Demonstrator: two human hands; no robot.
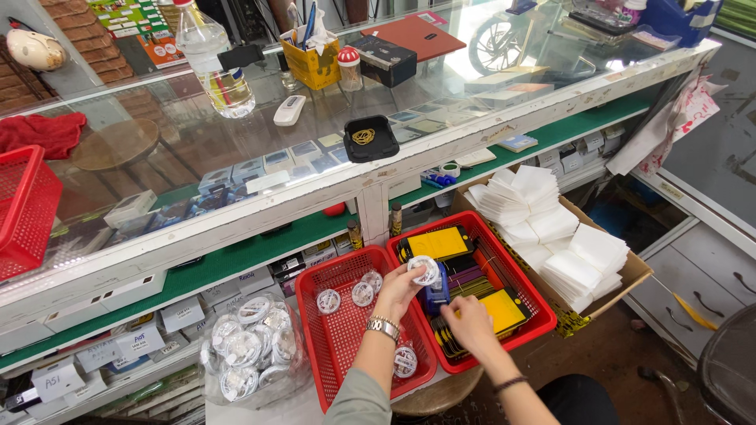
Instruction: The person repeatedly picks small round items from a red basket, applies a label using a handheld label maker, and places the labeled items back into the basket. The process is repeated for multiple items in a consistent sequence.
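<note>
My left hand (398, 293), with a metal watch on the wrist, holds a small round clear packet (425, 270) above the gap between two red baskets. My right hand (470, 323) rests in the right red basket (526, 275), on flat yellow and dark packets, beside a blue tape dispenser (435, 295). The left red basket (327, 346) holds a few round packets like the held one.
A clear bag of round packets (250, 350) lies left of the baskets. A cardboard box of white folded stacks (551, 236) sits to the right. Behind stands a glass counter (236, 149) with a bottle, yellow holder, black tray and red basket (24, 208); green shelves of small boxes lie beneath.
</note>
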